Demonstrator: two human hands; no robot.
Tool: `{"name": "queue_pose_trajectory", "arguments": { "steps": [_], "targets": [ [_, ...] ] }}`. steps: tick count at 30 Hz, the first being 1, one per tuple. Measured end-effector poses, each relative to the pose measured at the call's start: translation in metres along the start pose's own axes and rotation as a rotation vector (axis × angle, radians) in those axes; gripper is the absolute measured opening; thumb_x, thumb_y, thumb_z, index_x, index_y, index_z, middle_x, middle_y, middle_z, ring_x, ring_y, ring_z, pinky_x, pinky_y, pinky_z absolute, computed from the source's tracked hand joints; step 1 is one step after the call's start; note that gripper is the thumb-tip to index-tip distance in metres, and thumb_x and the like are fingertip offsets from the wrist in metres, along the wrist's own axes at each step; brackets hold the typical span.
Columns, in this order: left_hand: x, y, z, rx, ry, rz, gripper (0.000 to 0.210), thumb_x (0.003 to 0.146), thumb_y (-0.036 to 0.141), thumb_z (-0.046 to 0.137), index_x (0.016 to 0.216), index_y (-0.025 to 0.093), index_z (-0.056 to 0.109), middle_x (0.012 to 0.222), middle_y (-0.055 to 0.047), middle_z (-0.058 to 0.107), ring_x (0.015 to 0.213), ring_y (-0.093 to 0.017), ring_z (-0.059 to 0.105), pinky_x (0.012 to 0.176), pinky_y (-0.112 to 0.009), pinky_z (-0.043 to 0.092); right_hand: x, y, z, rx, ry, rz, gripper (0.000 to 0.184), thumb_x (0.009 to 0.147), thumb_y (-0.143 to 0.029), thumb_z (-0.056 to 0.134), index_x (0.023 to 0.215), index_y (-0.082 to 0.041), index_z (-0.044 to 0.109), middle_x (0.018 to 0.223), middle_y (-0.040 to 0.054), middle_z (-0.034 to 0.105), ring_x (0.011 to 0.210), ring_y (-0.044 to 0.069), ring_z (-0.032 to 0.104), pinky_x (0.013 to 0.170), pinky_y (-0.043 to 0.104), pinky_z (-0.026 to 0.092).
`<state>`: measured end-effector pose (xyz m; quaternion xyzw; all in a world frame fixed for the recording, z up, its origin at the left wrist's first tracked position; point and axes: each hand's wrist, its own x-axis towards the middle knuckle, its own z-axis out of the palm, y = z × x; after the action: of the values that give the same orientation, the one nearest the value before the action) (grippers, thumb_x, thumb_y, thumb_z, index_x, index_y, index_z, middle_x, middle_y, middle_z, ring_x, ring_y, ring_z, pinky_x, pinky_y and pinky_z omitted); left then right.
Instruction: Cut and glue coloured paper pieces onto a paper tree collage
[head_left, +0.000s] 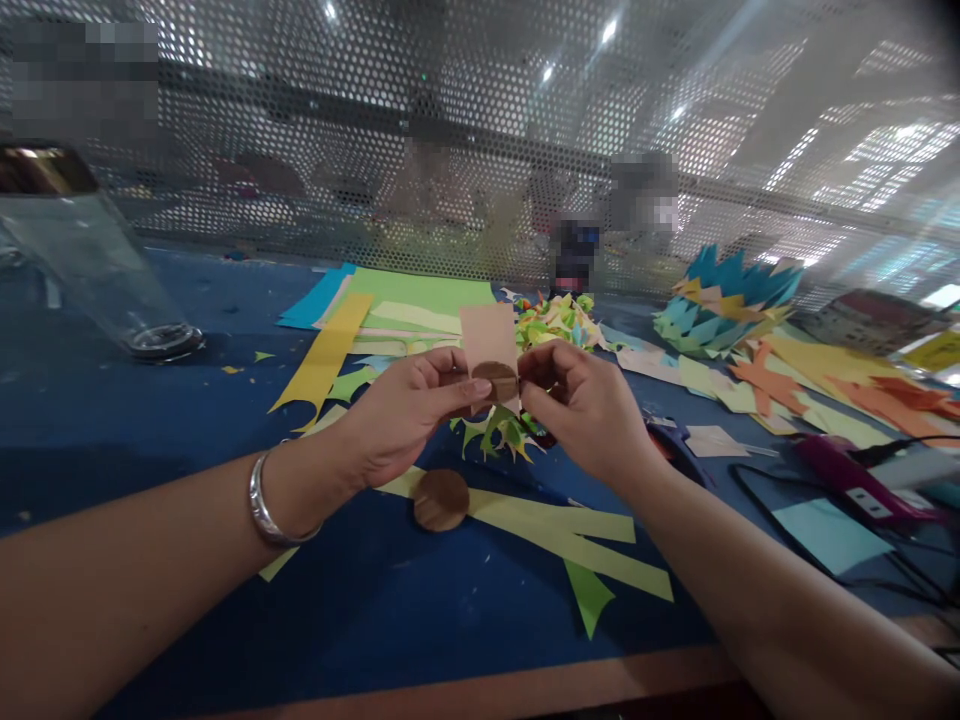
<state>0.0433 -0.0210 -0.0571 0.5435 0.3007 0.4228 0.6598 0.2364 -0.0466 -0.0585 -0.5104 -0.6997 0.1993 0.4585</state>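
Observation:
My left hand (pixel 409 405) is closed on a pale pink paper piece (pixel 488 333), with its thumb pressing a round brown disc (pixel 496 383) flat against the lower part. At the paper's right edge, the fingers of my right hand (pixel 581 405) are curled together. A dark curved shape (pixel 541 436) shows just under those fingers; I cannot make out what it is. Below the hands, a second brown disc (pixel 441 500) lies on pale yellow-green paper strips (pixel 570 540). Green and yellow paper scraps (pixel 499 432) sit right behind the held paper.
Coloured sheets (pixel 424 290) and a scrap heap (pixel 559 320) lie farther back on the blue table (pixel 187 450). A glass bottle (pixel 97 260) stands left. Rightward are a blue-green spiky paper piece (pixel 724 300), orange scraps (pixel 769 380), a purple tool (pixel 855 480) and black cables (pixel 780 525).

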Motion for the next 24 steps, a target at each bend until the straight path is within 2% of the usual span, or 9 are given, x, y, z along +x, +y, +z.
{"name": "queue_pose_trajectory", "arguments": {
  "steps": [3,7,11,14,16,17,21,24],
  "targets": [
    [0.001,0.000,0.000,-0.016,0.039,0.032,0.012,0.082,0.017,0.075,0.094,0.018,0.074,0.095,-0.003,0.073,0.092,-0.016,0.067,0.088,-0.028,0.050,0.000,0.002,0.004,0.134,-0.042,0.044,0.012,0.084,-0.022,0.063,0.096,-0.019,0.063,0.081,0.0021,0.065,0.068,0.015,0.059,0.058,0.029,0.048],
    [0.003,-0.001,-0.002,-0.035,0.031,0.092,0.008,0.083,0.019,0.075,0.090,0.018,0.072,0.091,-0.003,0.071,0.089,-0.016,0.065,0.090,-0.031,0.050,-0.001,0.001,0.010,0.373,-0.144,0.177,0.016,0.088,-0.030,0.064,0.100,-0.020,0.059,0.089,0.0030,0.066,0.074,0.016,0.063,0.064,0.030,0.054],
    [0.003,-0.001,-0.003,0.020,0.002,0.121,0.010,0.083,0.022,0.076,0.091,0.018,0.071,0.090,-0.003,0.070,0.087,-0.016,0.065,0.088,-0.032,0.050,-0.003,-0.006,0.014,0.566,-0.220,0.311,0.014,0.092,-0.028,0.057,0.105,-0.024,0.054,0.076,-0.0028,0.061,0.055,0.012,0.057,0.048,0.024,0.046],
    [0.002,0.001,-0.003,0.066,0.012,0.103,0.009,0.083,0.022,0.076,0.088,0.018,0.070,0.089,-0.003,0.071,0.086,-0.017,0.066,0.085,-0.031,0.050,-0.004,-0.008,0.014,0.578,-0.156,0.337,0.013,0.091,-0.022,0.054,0.104,-0.025,0.056,0.069,-0.0054,0.056,0.047,0.009,0.044,0.040,0.021,0.033],
    [0.002,0.001,-0.004,0.079,0.030,0.075,0.010,0.082,0.023,0.076,0.088,0.018,0.070,0.091,-0.003,0.072,0.087,-0.018,0.067,0.082,-0.031,0.051,-0.004,-0.007,0.013,0.565,-0.106,0.323,0.005,0.093,-0.024,0.055,0.097,-0.024,0.057,0.069,-0.0050,0.054,0.049,0.008,0.041,0.040,0.020,0.028],
    [0.001,0.002,-0.005,0.079,0.036,0.059,0.011,0.082,0.024,0.077,0.090,0.019,0.070,0.092,-0.004,0.073,0.088,-0.018,0.068,0.080,-0.031,0.052,-0.004,-0.006,0.012,0.556,-0.090,0.313,0.006,0.095,-0.029,0.057,0.092,-0.023,0.057,0.071,-0.0042,0.054,0.051,0.008,0.041,0.041,0.020,0.027],
    [0.002,0.002,-0.008,0.061,0.048,0.020,0.014,0.082,0.029,0.078,0.090,0.019,0.072,0.095,-0.005,0.076,0.087,-0.020,0.072,0.076,-0.030,0.054,-0.005,-0.001,0.010,0.502,-0.036,0.293,0.035,0.098,-0.052,0.055,0.081,-0.021,0.056,0.073,-0.0013,0.054,0.054,0.008,0.041,0.043,0.022,0.029],
    [0.003,0.002,-0.009,0.047,0.058,0.025,0.015,0.082,0.030,0.079,0.090,0.019,0.072,0.098,-0.006,0.077,0.087,-0.020,0.073,0.075,-0.031,0.054,-0.005,0.000,0.010,0.487,-0.025,0.293,0.038,0.098,-0.055,0.055,0.082,-0.021,0.058,0.074,-0.0005,0.053,0.055,0.009,0.041,0.044,0.023,0.030]
  ]
}}
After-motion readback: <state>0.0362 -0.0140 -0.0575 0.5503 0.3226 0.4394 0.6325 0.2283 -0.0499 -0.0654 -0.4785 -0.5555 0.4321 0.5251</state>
